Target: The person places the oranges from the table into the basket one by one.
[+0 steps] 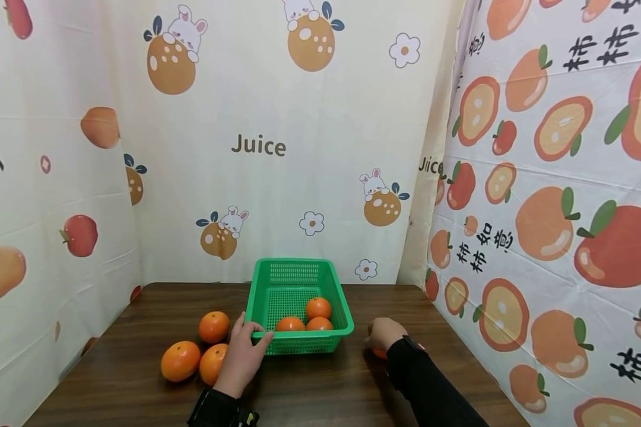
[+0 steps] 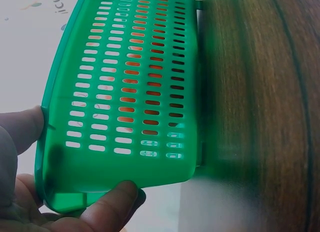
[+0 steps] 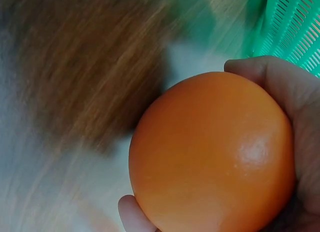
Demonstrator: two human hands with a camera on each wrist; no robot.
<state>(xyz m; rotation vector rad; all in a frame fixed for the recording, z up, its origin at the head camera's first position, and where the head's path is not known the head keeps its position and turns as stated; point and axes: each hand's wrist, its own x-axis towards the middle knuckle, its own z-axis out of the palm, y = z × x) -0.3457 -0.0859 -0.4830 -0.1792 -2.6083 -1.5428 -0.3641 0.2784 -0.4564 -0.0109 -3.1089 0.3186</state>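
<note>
A green plastic basket with slotted sides stands on the dark wooden table. Inside it, near the front, lie three orange fruits, which look like persimmons or oranges. My left hand grips the basket's front left corner, the thumb at the rim and fingers around the corner in the left wrist view. To the right of the basket, my right hand holds another orange fruit, with fingers and thumb around its sides. In the head view that fruit is mostly hidden under the hand.
Three more orange fruits sit close together on the table, left of my left hand. Fruit-printed cloth hangs behind the table and along both sides.
</note>
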